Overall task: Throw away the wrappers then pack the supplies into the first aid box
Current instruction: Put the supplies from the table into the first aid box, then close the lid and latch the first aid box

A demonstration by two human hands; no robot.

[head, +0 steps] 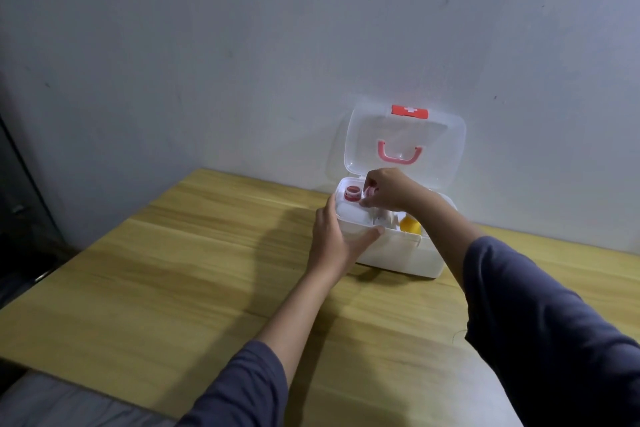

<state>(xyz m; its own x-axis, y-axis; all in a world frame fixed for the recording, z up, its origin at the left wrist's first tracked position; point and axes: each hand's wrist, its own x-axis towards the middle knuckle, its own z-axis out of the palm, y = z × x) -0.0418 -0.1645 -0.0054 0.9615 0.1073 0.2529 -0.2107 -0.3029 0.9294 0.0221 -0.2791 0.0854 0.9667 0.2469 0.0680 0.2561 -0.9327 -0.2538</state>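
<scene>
The white first aid box [405, 255] stands on the wooden table against the wall. Its clear lid [405, 139], with a pink handle and a red cross tab, is up. My left hand [334, 234] grips the box's left front corner, thumb on the rim. Over the box's inner tray, my right hand [388, 189] pinches a small red and white tape roll [370, 193]. A second red and white roll [352, 192] lies in the tray's back left corner. Something yellow [410, 226] shows inside at the front right.
The wooden table [173, 270] stretches left and towards me. A grey wall rises right behind the box. Dark furniture stands off the table's left edge [20, 201]. Grey cloth lies at the bottom left [69, 406].
</scene>
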